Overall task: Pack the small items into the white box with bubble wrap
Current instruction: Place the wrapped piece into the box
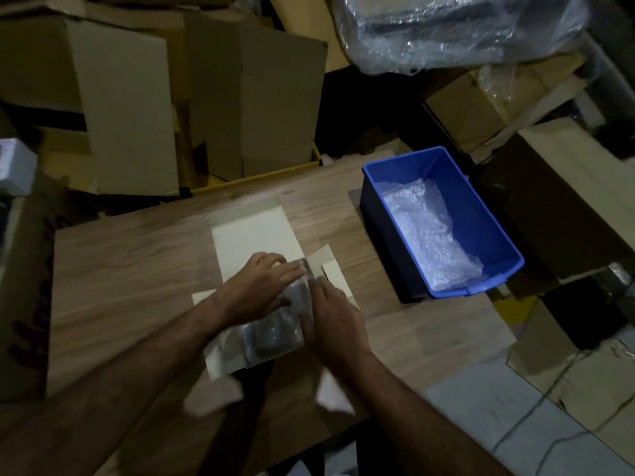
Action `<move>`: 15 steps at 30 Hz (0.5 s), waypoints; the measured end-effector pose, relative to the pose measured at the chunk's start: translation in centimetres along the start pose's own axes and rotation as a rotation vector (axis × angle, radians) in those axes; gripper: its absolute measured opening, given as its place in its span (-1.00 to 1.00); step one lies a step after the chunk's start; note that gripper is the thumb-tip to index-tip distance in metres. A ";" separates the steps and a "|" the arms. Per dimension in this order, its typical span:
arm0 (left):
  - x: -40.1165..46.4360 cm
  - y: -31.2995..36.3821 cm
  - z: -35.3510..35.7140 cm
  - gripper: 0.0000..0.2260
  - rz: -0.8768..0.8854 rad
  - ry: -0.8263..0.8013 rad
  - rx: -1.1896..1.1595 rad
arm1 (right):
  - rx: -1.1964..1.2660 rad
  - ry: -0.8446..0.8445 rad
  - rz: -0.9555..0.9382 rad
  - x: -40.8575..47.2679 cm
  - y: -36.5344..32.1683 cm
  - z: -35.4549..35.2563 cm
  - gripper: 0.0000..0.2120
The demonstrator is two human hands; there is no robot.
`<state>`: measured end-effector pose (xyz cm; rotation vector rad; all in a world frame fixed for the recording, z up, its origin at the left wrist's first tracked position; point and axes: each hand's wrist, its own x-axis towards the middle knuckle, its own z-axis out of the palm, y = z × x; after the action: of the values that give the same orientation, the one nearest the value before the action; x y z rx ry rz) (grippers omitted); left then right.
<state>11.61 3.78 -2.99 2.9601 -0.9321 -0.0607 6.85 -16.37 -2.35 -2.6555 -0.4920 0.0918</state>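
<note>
Both hands are on a grey bundle wrapped in clear bubble wrap [278, 324], sitting in the flat white cardboard box [254, 238] mid wooden worktop [120, 276]. Left hand [261, 286] lies flat on top, probably pinning it; right hand [330, 317] grasps its right edge, looks like tucking. Spare bubble wrap sheets [426, 235] wait in the blue plastic bin [481, 214], right, within reach.

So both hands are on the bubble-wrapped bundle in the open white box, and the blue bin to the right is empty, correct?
Not quite. The blue bin is not empty: the head view shows loose bubble wrap lying in it. The rest holds: left hand and right hand are on the bundle in the white box.
</note>
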 end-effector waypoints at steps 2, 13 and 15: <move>-0.1 0.8 0.0 -0.36 -0.072 0.019 -0.025 | -0.010 0.067 -0.035 0.6 0.9 -1.4 -0.44; 5.7 10.2 -0.8 -0.51 -0.328 0.391 -0.176 | -0.025 0.183 -0.039 1.6 10.8 -10.0 -0.41; 8.8 12.5 -1.2 -0.52 -0.376 0.412 -0.251 | -0.021 0.204 -0.004 1.7 14.8 -11.1 -0.42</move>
<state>11.71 -11.52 -1.43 2.7116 -0.2907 0.3759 14.80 -32.73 1.40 -2.6471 -0.4321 -0.1845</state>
